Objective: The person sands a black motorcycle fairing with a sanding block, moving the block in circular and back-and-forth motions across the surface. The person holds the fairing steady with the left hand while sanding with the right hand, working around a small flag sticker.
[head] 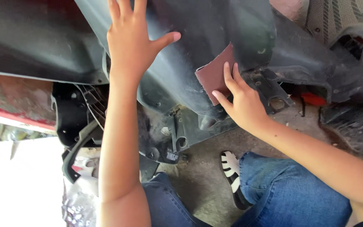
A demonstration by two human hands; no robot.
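A large dark grey plastic body panel point(198, 25) fills the upper half of the head view. My left hand point(131, 42) lies flat on it at upper left, fingers spread and thumb out to the right. My right hand point(242, 101) presses a reddish-brown sheet of sandpaper point(215, 75) against the panel's curved face, fingertips on the sheet's lower right edge. The sheet's upper corner bends up along the panel.
Black brackets and a grille part point(80, 122) hang below the panel at left. A red painted surface point(13, 98) sits at far left. My jeans-clad legs point(286, 189) and a black-and-white sandal point(232, 168) rest on the concrete floor point(202, 180).
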